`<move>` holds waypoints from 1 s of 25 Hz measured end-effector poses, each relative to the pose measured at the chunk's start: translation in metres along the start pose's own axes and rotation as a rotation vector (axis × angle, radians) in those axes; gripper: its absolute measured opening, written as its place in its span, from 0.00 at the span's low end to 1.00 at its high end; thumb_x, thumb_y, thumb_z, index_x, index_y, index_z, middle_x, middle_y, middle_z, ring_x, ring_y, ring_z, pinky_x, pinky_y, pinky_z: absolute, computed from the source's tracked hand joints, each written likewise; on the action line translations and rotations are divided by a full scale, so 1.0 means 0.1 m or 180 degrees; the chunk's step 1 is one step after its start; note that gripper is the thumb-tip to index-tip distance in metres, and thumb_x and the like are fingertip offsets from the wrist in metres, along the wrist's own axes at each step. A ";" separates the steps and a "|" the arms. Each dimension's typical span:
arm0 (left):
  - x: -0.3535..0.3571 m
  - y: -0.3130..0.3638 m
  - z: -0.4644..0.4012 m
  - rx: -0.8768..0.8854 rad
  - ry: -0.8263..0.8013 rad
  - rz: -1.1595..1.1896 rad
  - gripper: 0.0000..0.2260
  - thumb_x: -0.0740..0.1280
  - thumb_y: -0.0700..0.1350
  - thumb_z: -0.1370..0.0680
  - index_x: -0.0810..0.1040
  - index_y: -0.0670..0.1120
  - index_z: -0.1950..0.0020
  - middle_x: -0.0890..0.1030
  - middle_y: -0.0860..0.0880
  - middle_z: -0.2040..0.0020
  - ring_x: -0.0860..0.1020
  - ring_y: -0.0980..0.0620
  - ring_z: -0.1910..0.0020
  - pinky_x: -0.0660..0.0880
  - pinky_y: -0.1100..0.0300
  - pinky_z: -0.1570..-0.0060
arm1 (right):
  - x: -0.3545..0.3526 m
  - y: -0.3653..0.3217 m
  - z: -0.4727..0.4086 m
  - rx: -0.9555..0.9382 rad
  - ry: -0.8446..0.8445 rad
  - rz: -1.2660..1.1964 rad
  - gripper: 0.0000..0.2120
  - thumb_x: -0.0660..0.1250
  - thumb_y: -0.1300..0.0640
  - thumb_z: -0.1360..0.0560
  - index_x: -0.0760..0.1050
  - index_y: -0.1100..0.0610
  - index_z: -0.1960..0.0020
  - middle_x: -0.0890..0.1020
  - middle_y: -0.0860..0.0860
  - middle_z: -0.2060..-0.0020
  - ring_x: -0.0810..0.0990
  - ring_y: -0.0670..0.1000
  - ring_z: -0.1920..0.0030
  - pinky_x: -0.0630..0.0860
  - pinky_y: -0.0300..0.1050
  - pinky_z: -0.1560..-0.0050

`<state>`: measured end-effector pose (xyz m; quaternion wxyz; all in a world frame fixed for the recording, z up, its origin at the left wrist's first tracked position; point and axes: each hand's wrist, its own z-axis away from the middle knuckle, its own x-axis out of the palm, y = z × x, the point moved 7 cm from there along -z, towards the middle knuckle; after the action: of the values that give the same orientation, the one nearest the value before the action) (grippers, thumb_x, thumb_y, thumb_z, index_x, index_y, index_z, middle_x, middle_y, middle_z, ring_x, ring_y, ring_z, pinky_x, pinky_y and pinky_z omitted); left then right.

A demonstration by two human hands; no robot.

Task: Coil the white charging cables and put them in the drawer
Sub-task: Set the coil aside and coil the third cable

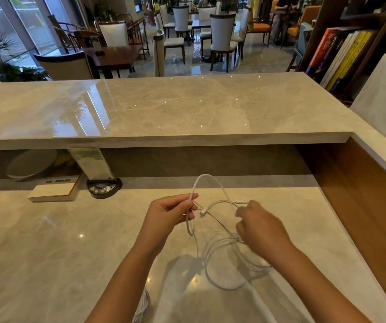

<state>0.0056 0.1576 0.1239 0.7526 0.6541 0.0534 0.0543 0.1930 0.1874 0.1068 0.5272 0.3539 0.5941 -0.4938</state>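
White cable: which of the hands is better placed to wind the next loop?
Probably the right hand: it pinches the strand beside the loose loops of the white cable, while the left hand grips the raised loop as an anchor.

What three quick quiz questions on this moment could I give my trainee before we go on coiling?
1. True or false: the left hand pinches the white cable.
2. Which is nearest the booklet? A) the round black device B) the right hand C) the books
3. Fill in: the loose loops lie on the marble ___.

Key: 1 true; 2 A; 3 counter.
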 end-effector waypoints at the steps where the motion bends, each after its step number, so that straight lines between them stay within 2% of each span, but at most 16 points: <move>1: 0.04 0.01 0.00 0.0112 0.0004 -0.0133 0.11 0.65 0.38 0.24 0.83 0.51 0.55 0.84 0.50 0.64 0.79 0.54 0.67 0.79 0.63 0.61 | 0.05 -0.13 0.09 -0.0207 -0.0245 -0.0123 0.13 0.55 0.57 0.22 0.74 0.57 0.42 0.73 0.54 0.47 0.77 0.58 0.51 0.73 0.47 0.56; 3: 0.15 0.00 -0.01 0.0256 -0.0211 -0.0470 0.10 0.66 0.39 0.24 0.84 0.53 0.56 0.85 0.49 0.61 0.78 0.55 0.67 0.78 0.63 0.61 | 0.02 -0.36 0.21 -0.0764 -0.0539 -0.0369 0.13 0.55 0.57 0.23 0.75 0.55 0.43 0.76 0.53 0.48 0.77 0.55 0.50 0.75 0.49 0.52; 5: 0.31 -0.04 0.01 0.0313 -0.0652 -0.0898 0.10 0.65 0.40 0.23 0.85 0.52 0.55 0.84 0.43 0.62 0.77 0.54 0.66 0.77 0.60 0.60 | -0.17 -0.49 0.22 -0.1099 -0.0433 -0.0760 0.11 0.59 0.54 0.23 0.78 0.50 0.47 0.80 0.48 0.52 0.78 0.48 0.52 0.75 0.47 0.52; 6: 0.38 -0.07 0.03 0.0320 -0.0870 -0.1032 0.11 0.64 0.41 0.22 0.85 0.52 0.54 0.82 0.43 0.64 0.76 0.54 0.66 0.75 0.60 0.60 | -0.28 -0.48 0.20 -0.1067 -0.0306 -0.0981 0.08 0.61 0.53 0.24 0.79 0.49 0.50 0.80 0.44 0.57 0.77 0.45 0.56 0.75 0.44 0.54; 8: 0.48 -0.10 0.08 0.0213 -0.1186 -0.1128 0.13 0.61 0.42 0.21 0.84 0.52 0.56 0.79 0.51 0.68 0.74 0.56 0.67 0.75 0.62 0.62 | -0.46 -0.40 0.15 -0.0804 -0.0006 -0.1357 0.02 0.66 0.52 0.27 0.77 0.48 0.57 0.78 0.41 0.65 0.75 0.43 0.63 0.73 0.40 0.61; 11: 0.57 -0.06 0.12 0.0178 -0.1396 -0.1386 0.12 0.62 0.44 0.21 0.82 0.54 0.59 0.79 0.56 0.67 0.75 0.59 0.67 0.75 0.64 0.61 | -0.54 -0.29 0.11 -0.0557 0.0338 -0.1690 0.05 0.70 0.51 0.29 0.73 0.48 0.60 0.76 0.41 0.67 0.74 0.44 0.65 0.69 0.37 0.65; 13: 0.58 0.00 0.10 0.0268 -0.1341 -0.1443 0.12 0.62 0.43 0.22 0.81 0.50 0.62 0.79 0.54 0.68 0.74 0.57 0.67 0.73 0.61 0.61 | -0.56 -0.27 0.08 -0.0555 0.0533 -0.1983 0.09 0.70 0.48 0.29 0.72 0.44 0.51 0.77 0.41 0.59 0.75 0.42 0.59 0.69 0.35 0.61; 14: 0.57 0.03 0.08 0.0255 -0.1350 -0.1330 0.13 0.61 0.43 0.21 0.80 0.49 0.63 0.79 0.54 0.68 0.73 0.57 0.67 0.72 0.61 0.62 | -0.54 -0.24 0.06 -0.0545 0.0498 -0.2226 0.16 0.69 0.47 0.29 0.69 0.42 0.43 0.77 0.41 0.52 0.74 0.40 0.52 0.69 0.34 0.56; 16: 0.56 0.08 0.07 0.0135 -0.1441 -0.0918 0.16 0.59 0.42 0.20 0.80 0.53 0.64 0.76 0.57 0.69 0.72 0.57 0.67 0.72 0.64 0.63 | -0.46 -0.20 0.04 -0.0476 0.0095 -0.2823 0.28 0.65 0.47 0.25 0.56 0.38 0.31 0.77 0.42 0.45 0.73 0.38 0.43 0.67 0.35 0.46; 18: 0.51 0.11 0.02 0.0171 -0.1287 -0.0732 0.16 0.60 0.41 0.20 0.82 0.53 0.62 0.76 0.54 0.69 0.72 0.57 0.67 0.72 0.66 0.64 | -0.43 -0.16 0.04 -0.0507 0.0017 -0.3009 0.33 0.65 0.53 0.24 0.49 0.38 0.29 0.82 0.44 0.53 0.78 0.41 0.47 0.70 0.33 0.45; 21: 0.34 0.11 -0.11 0.0420 -0.0446 -0.0816 0.08 0.64 0.39 0.22 0.83 0.45 0.53 0.81 0.49 0.66 0.76 0.55 0.68 0.75 0.65 0.65 | -0.48 -0.07 0.04 -0.0453 0.0600 -0.2703 0.33 0.66 0.62 0.25 0.52 0.38 0.31 0.82 0.46 0.65 0.80 0.43 0.63 0.74 0.30 0.55; 23: 0.31 0.11 -0.12 0.0574 -0.0173 -0.1053 0.07 0.65 0.39 0.23 0.83 0.44 0.54 0.82 0.50 0.66 0.76 0.58 0.70 0.76 0.66 0.66 | -0.53 -0.03 0.05 -0.0378 0.0943 -0.2473 0.32 0.66 0.62 0.26 0.55 0.39 0.33 0.81 0.45 0.64 0.79 0.43 0.64 0.75 0.30 0.59; 25: 0.34 0.09 -0.11 0.0565 -0.0205 -0.1161 0.08 0.64 0.39 0.22 0.82 0.46 0.55 0.81 0.51 0.67 0.74 0.58 0.72 0.75 0.65 0.67 | -0.57 -0.08 0.09 -0.0610 0.1317 -0.1534 0.33 0.69 0.61 0.28 0.58 0.40 0.32 0.80 0.48 0.54 0.79 0.45 0.55 0.77 0.35 0.55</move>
<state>0.0369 0.1749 0.1313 0.6906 0.6988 0.1514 -0.1088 0.1990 0.1825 0.1641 0.2942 0.2448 0.7990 -0.4638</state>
